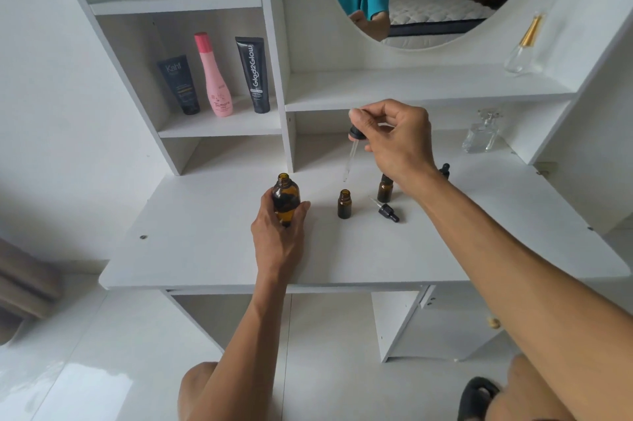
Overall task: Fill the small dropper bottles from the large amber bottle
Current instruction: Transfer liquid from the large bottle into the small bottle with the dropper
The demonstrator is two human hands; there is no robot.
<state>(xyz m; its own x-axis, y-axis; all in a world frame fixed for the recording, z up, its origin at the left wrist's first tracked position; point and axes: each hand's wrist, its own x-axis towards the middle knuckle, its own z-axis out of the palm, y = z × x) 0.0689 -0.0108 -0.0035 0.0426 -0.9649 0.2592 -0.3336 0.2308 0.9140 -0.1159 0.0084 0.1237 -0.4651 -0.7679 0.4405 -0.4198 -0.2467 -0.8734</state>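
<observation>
**Dropper held above the small open bottle**

The large amber bottle (286, 199) stands upright on the white desk (212, 249), its open mouth pointing up. The left hand (279, 239) is wrapped around its lower part, fingers closed on the glass. To the right of this bottle stands a small open bottle (344, 204). Above it the right hand (394, 139) pinches a dropper (352, 146) by its bulb, glass tube pointing down, wrist bent. Further right lie a loose dropper cap (388, 211) and a second small bottle (384, 188).

The white desk (445, 249) carries a large amber bottle (286, 196), two small bottles (344, 204) and a loose dropper (387, 210).
</observation>
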